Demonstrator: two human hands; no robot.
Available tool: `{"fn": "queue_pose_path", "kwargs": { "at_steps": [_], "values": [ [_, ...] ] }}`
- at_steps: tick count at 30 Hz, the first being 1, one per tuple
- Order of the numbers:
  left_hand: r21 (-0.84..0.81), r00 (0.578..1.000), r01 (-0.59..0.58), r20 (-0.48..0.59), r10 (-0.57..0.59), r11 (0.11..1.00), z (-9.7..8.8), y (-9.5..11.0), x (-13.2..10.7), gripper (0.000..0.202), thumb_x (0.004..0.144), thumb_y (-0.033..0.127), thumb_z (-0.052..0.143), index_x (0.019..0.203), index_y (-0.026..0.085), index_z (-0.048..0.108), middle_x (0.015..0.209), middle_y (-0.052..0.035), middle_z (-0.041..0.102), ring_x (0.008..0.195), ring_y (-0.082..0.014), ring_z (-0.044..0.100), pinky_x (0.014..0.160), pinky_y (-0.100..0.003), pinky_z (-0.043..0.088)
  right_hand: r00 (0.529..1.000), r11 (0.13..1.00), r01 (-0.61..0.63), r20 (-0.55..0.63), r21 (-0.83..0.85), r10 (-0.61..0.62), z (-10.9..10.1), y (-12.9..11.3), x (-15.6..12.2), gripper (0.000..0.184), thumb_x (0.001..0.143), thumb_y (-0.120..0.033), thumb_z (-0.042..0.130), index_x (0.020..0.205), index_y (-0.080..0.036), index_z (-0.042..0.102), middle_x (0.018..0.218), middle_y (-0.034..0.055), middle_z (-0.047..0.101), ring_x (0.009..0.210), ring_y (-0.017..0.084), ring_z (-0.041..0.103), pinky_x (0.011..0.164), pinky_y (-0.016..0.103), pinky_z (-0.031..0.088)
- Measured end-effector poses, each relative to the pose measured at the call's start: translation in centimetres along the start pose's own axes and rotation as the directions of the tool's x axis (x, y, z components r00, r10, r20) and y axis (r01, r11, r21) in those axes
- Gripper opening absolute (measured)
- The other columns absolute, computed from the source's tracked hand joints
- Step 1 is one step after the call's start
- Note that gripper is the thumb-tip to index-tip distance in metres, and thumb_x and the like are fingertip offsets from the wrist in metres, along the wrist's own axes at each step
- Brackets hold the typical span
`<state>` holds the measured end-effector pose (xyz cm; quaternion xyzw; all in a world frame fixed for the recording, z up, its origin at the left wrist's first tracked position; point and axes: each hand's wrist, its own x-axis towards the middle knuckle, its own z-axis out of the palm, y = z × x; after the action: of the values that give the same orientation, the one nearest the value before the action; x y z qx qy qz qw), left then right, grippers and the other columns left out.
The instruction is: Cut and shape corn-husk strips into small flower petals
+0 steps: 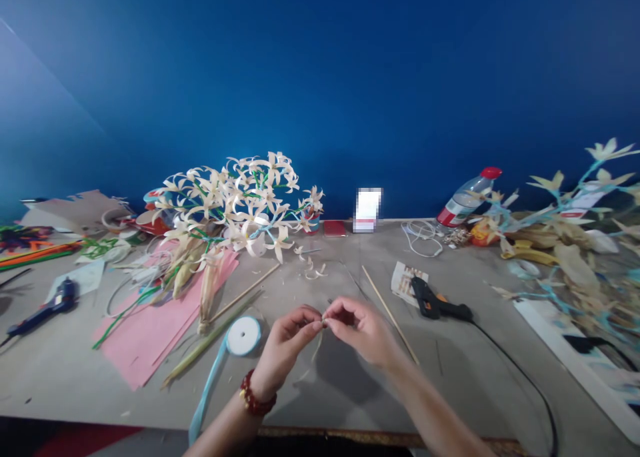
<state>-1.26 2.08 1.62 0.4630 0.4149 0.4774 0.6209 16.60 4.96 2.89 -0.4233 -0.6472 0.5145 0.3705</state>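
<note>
My left hand (295, 337), with a red bead bracelet (256, 396) at its wrist, and my right hand (364, 329) meet fingertip to fingertip above the table. Both are closed in a pinch on a thin pale strip (318, 347), whose lower end hangs under the fingers. The fingers cover most of it, so its exact kind is unclear. Beside my left hand stands a spool of light blue ribbon (243, 337), its tail running toward the table's front edge. A thin wooden stick (390, 314) lies just right of my right hand.
Pale flowers on green stems (250, 197) fill the back left, near pink sheets (143, 350). A black glue gun (435, 302) trails its cord at right; a blue glue gun (63, 297) lies left. A bottle (465, 200) leans by the wall, near more flowers (575, 177).
</note>
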Motion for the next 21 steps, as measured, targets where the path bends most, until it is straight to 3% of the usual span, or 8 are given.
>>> {"fn": "queue_pose_path", "kwargs": {
  "at_steps": [7,13,16,21],
  "values": [
    [-0.039,0.997,0.073,-0.003,-0.073,0.997,-0.1,0.3,0.2,0.017,0.082,0.032,0.071,0.077,0.015,0.071,0.08,-0.0037,0.068,0.081,-0.0162,0.057,0.08,-0.026,0.042,1.0,1.0,0.007,-0.02,-0.028,-0.008,0.3,-0.2,0.0,0.007,0.079,-0.016,0.059,0.078,-0.018,0.066,0.07,0.0006,0.066,0.065,0.014,0.058,0.059,0.023,0.044],
    [-0.128,0.997,0.069,-0.026,-0.073,0.989,0.0,0.2,0.2,0.016,0.081,0.03,0.073,0.076,0.015,0.071,0.076,-0.0026,0.067,0.078,-0.0142,0.057,0.079,-0.025,0.042,0.996,0.999,0.036,-0.083,-0.011,-0.037,0.2,-0.5,-0.5,0.013,0.084,-0.029,0.063,0.079,-0.019,0.068,0.069,0.0009,0.067,0.061,0.013,0.058,0.056,0.022,0.045],
    [-0.214,0.992,0.095,-0.067,-0.111,0.972,0.3,0.0,0.2,0.017,0.08,0.031,0.074,0.076,0.014,0.071,0.073,-0.0024,0.066,0.074,-0.013,0.056,0.076,-0.024,0.043,0.993,1.0,0.002,-0.117,-0.006,-0.003,0.2,-0.6,-1.5,0.019,0.089,-0.034,0.061,0.081,-0.019,0.068,0.068,0.0003,0.065,0.054,0.011,0.054,0.052,0.021,0.043],
    [-0.255,0.983,0.09,-0.13,-0.126,0.963,0.7,-0.1,0.2,0.018,0.077,0.031,0.077,0.076,0.014,0.072,0.073,-0.0026,0.067,0.074,-0.013,0.058,0.075,-0.024,0.045,0.993,0.994,-0.095,-0.058,0.057,0.098,1.2,-0.6,-2.9,0.024,0.092,-0.04,0.057,0.08,-0.019,0.062,0.064,-0.0009,0.063,0.049,0.01,0.052,0.048,0.02,0.043]
  ]
}}
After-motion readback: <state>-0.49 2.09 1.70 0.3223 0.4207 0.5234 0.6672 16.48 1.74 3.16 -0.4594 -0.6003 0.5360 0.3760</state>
